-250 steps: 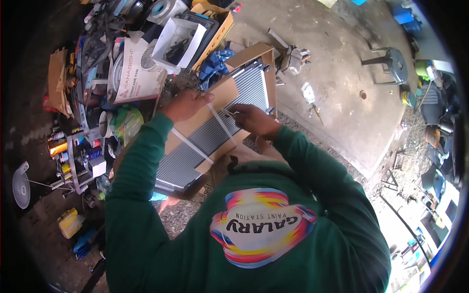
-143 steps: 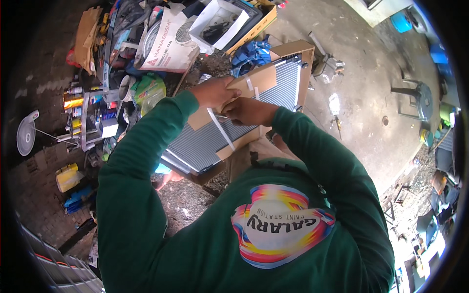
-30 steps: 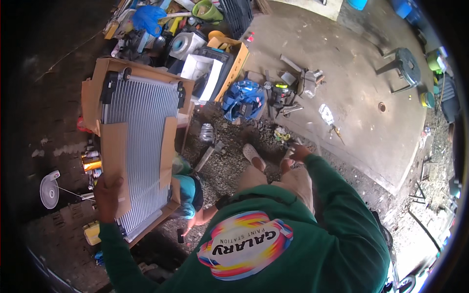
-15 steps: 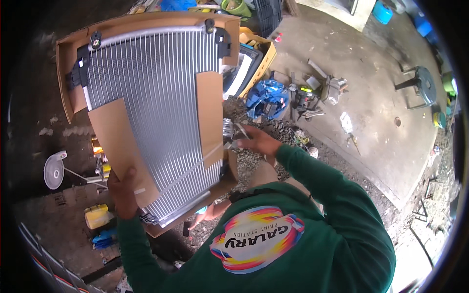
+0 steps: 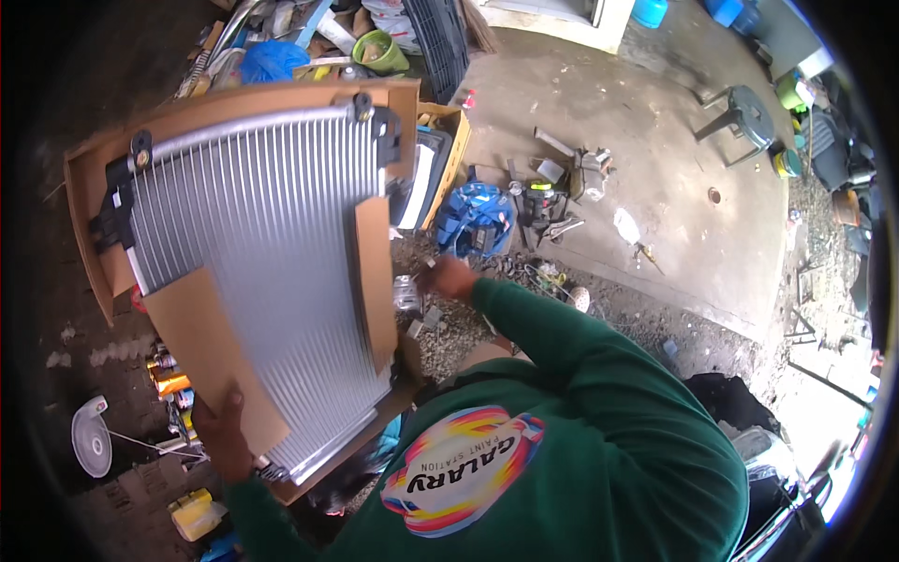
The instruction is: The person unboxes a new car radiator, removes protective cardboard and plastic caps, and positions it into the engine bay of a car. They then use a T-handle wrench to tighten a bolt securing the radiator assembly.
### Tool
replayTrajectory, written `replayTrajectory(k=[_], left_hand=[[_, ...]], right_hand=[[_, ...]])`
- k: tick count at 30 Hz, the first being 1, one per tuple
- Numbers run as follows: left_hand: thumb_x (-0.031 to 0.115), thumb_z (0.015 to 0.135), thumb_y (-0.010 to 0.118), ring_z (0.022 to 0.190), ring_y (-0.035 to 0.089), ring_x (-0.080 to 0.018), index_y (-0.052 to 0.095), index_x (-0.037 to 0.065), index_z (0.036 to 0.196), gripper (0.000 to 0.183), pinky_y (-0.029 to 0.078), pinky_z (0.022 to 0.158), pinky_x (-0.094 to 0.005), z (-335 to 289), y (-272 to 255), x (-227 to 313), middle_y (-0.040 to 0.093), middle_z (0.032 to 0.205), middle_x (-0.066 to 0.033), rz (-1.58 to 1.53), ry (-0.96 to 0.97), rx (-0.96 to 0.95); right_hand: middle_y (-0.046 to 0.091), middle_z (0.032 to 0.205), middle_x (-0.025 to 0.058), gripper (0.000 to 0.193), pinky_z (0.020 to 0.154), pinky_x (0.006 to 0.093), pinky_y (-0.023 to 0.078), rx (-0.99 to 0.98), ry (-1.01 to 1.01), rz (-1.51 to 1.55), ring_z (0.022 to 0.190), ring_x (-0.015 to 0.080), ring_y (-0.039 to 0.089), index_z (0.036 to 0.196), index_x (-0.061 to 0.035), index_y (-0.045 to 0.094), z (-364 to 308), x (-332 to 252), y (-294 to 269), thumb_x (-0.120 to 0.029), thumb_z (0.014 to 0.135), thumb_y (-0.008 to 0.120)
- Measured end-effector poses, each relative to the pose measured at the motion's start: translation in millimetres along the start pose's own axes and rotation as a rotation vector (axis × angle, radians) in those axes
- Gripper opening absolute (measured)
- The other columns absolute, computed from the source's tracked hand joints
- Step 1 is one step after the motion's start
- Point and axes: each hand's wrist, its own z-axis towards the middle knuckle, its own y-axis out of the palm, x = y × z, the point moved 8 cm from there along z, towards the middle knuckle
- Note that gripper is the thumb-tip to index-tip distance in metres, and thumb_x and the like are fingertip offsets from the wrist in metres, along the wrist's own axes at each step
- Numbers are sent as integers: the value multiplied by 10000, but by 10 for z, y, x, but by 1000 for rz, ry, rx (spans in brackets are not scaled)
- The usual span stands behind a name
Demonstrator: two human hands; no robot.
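Note:
A silver car condenser (image 5: 272, 215) with thin upright tubes and black end brackets stands tilted in front of me in an open cardboard box (image 5: 84, 215). My left hand (image 5: 223, 433) grips its lower left side, thumb pressed over a cardboard sheet (image 5: 220, 351) that covers part of the fins. A second cardboard strip (image 5: 375, 281) stands partly away from the right side of the fins. My right hand (image 5: 449, 279) is closed just right of the condenser, apart from it. Something small and pale shows at its fingers, too small to name.
Beyond the right hand lie a blue bag (image 5: 476, 217), several tools (image 5: 548, 206) and a yellow crate (image 5: 456, 164). A dark stool (image 5: 749, 117) stands on the concrete at the far right. A white round object (image 5: 92, 436) and a yellow container (image 5: 194, 515) are at the left. Gravel lies underneath.
The pale strap that crossed the lower condenser no longer shows across it. My right hand has drawn away from the condenser's edge, and the right cardboard strip has swung outward.

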Motion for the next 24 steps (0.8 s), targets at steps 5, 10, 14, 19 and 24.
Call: replayTrajectory(k=[5, 10, 14, 19, 24], left_hand=[[184, 884, 729, 991, 652, -194, 630, -28, 1241, 427, 522, 890, -358, 264, -392, -14, 680, 1100, -69, 138, 16, -9], [187, 877, 757, 930, 707, -299, 645, -27, 1185, 392, 546, 867, -407, 153, -538, -662, 730, 1014, -168, 584, 18, -14], [184, 852, 812, 815, 722, -332, 655, -36, 1019, 318, 554, 759, -441, 281, -137, -880, 732, 882, -201, 625, -25, -44], [205, 844, 817, 835, 703, -343, 673, -14, 1084, 355, 540, 766, -432, 68, 103, -1751, 727, 932, -190, 693, -187, -225], [157, 849, 814, 824, 706, -226, 677, -11, 1040, 289, 539, 744, -383, -9, 563, -2014, 742, 889, -137, 391, -154, -340]], right_hand=[[727, 1204, 185, 394, 952, 485, 565, 32, 473, -967, 1135, 369, 691, 1103, -63, 762, -96, 1863, -1525, -372, 892, 638], [699, 1264, 215, 405, 1015, 481, 537, 236, 697, -801, 1195, 381, 664, 1196, -69, 733, -795, 1544, -1665, -337, 921, 605], [740, 1106, 229, 427, 912, 529, 568, -102, 529, -1068, 1066, 386, 713, 1282, -72, 654, -842, 2483, -1627, -237, 891, 607], [755, 946, 176, 303, 794, 520, 599, -63, 292, -1098, 920, 344, 752, 1182, -49, 674, -843, 2146, -1311, -151, 940, 523], [747, 940, 201, 250, 813, 519, 588, -122, 539, -673, 862, 389, 742, 1107, -41, 672, -1111, 2186, -1273, -170, 919, 572]])
